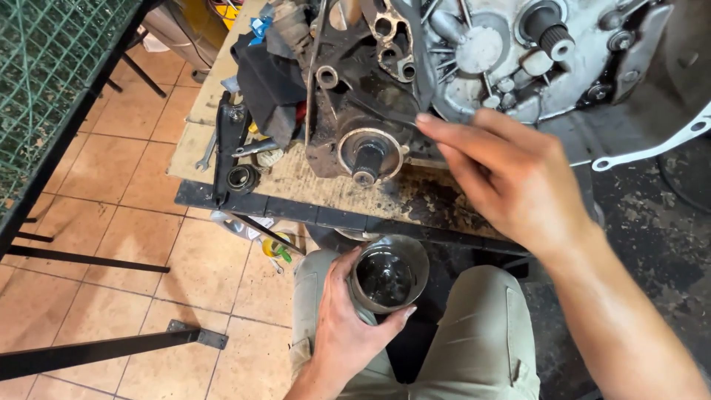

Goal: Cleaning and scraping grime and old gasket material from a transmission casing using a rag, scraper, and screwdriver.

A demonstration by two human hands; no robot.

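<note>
Left hand (341, 333), lowest in the frame, closed around a round metal cup (386, 280) above the lap in light trousers (481, 341); dark liquid inside the cup, held level. Higher, right of centre, right hand (511, 178) pinching a thin dark stick (385, 112) between thumb and fingertips, other fingers loosely spread. Cannot tell whether brush or pick. Tip of it touching the dark, oily engine case (348, 104), just above the stub shaft (366, 159) with its pale ring.

Judging by this: in the middle of working liquid from the cup onto the grimy case. For a next pass, probably needed: a steady cup, a short way down to dip, a light touch near the shaft.

Further up, a cleaner silver case half (496, 52) at top right. To the left on the wooden bench (296, 181), dark rags (270, 74) and a wrench (207, 152). Tiled floor (111, 215) and green mesh (44, 59) at far left.
</note>
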